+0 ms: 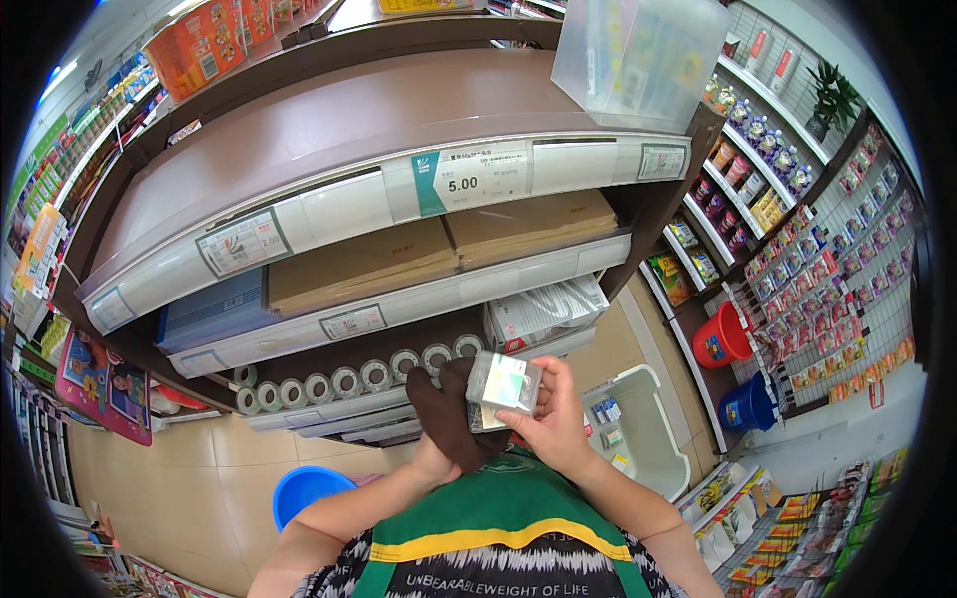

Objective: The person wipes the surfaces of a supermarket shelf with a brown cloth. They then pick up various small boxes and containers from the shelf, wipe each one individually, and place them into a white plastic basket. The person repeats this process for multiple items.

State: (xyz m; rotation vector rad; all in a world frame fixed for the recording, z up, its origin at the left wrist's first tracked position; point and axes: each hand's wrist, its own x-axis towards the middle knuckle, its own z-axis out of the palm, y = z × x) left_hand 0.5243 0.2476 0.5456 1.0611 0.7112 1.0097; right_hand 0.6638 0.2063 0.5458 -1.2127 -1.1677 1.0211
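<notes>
My right hand (549, 411) grips a small clear plastic box (506, 385) that bears a white and green label, fingers along its right side. A dark brown cloth (456, 422) covers my left hand (441, 448), which lies against the box's left side; its fingers are hidden under the cloth. Another small clear box (484, 418) seems to sit just beneath the first, partly hidden. Just beyond my hands, a row of tape rolls (346, 382) stands on a low shelf, with a white carton (549, 318) to their right.
A shelf unit (359, 82) stands before me, with brown paper envelopes (359, 265) and a translucent bin (643, 67). A pale plastic crate (647, 426) holding small packs is at right, a blue basin (310, 489) at lower left. Red (723, 336) and blue (748, 402) buckets stand farther right.
</notes>
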